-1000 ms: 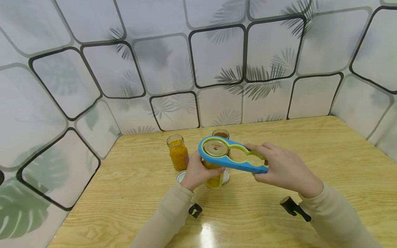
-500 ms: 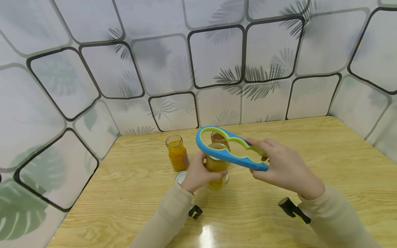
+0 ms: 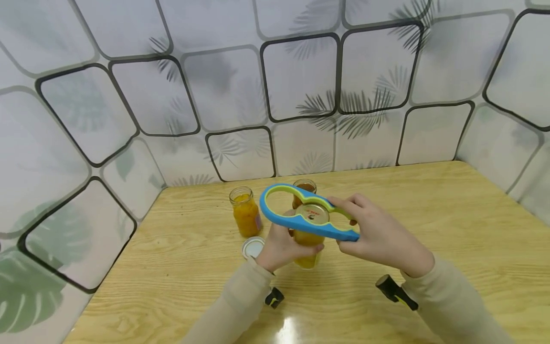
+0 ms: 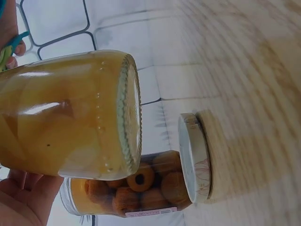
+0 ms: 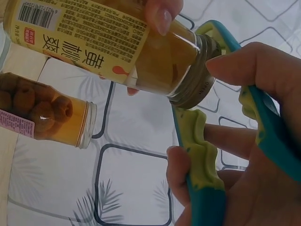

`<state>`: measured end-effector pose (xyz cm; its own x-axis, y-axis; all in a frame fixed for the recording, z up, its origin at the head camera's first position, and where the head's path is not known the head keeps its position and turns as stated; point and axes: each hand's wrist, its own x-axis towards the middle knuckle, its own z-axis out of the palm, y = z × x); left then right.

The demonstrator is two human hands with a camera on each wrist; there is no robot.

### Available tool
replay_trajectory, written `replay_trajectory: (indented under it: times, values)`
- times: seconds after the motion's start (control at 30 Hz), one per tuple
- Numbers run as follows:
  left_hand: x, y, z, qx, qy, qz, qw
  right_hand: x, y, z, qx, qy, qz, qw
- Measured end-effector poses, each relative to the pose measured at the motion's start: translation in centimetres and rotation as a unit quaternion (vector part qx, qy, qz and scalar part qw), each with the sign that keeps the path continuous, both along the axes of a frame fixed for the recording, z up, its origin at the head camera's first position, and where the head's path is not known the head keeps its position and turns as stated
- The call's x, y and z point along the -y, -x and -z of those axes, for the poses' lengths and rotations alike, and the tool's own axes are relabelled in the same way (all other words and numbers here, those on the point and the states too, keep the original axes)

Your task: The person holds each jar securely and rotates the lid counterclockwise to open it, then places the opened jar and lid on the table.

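My left hand (image 3: 281,248) grips a glass jar of yellow fruit (image 4: 66,113), whose base is raised off the table in the left wrist view. A gold metal lid (image 3: 312,215) is on this jar. My right hand (image 3: 382,234) grips the handle end of a blue and lime-green jar opener (image 3: 301,223). The lid lies within the opener's middle loop, while its large end loop extends past the jar to the left. In the right wrist view, the right thumb is at the lid's edge. The jar's label (image 5: 84,37) is yellow with dark print.
A lidless jar of orange fruit (image 3: 247,217) stands to the left. Behind the opener is a lidless jar of brown round fruit (image 4: 146,188). A loose white-lined lid (image 3: 252,247) lies on the wooden table (image 3: 185,267). Patterned walls (image 3: 240,95) border the table.
The opener lifted off the lid from its large end loop, shifted left, and now has its middle loop at the lid. The held jar moved slightly right and nearer.
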<state>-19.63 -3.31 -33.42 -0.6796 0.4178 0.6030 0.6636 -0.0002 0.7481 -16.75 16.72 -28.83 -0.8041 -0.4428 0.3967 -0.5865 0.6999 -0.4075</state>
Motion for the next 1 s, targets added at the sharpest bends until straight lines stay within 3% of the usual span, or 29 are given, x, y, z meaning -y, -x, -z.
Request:
replay_trajectory:
  times: [0.23, 0.37, 0.53, 0.7, 0.8, 1.0]
  values:
    - [0.0, -0.4, -0.2, 0.006, 0.013, -0.005, 0.9999, -0.2, -0.1, 0.1, -0.013, -0.02, -0.003, 1.0]
    - [-0.1, -0.2, -0.1, -0.009, 0.002, -0.003, 0.9999, -0.1, -0.2, 0.5, -0.065, -0.068, -0.003, 0.996]
    - [0.0, 0.0, -0.3, -0.035, 0.019, -0.004, 0.9992, 0.4, -0.6, 1.2, -0.183, -0.157, 0.019, 0.97]
    - [0.2, -0.2, -0.5, -0.046, 0.049, -0.027, 0.9974, 0.5, -0.7, 1.4, -0.229, -0.196, 0.022, 0.953]
    - [0.2, -0.3, -0.4, -0.049, 0.058, -0.04, 0.9963, 0.4, -0.6, 1.4, -0.231, -0.195, 0.01, 0.953]
    - [0.2, 1.3, 1.6, -0.074, 0.05, -0.033, 0.9954, 0.3, -0.2, 1.3, -0.214, -0.139, -0.025, 0.966]
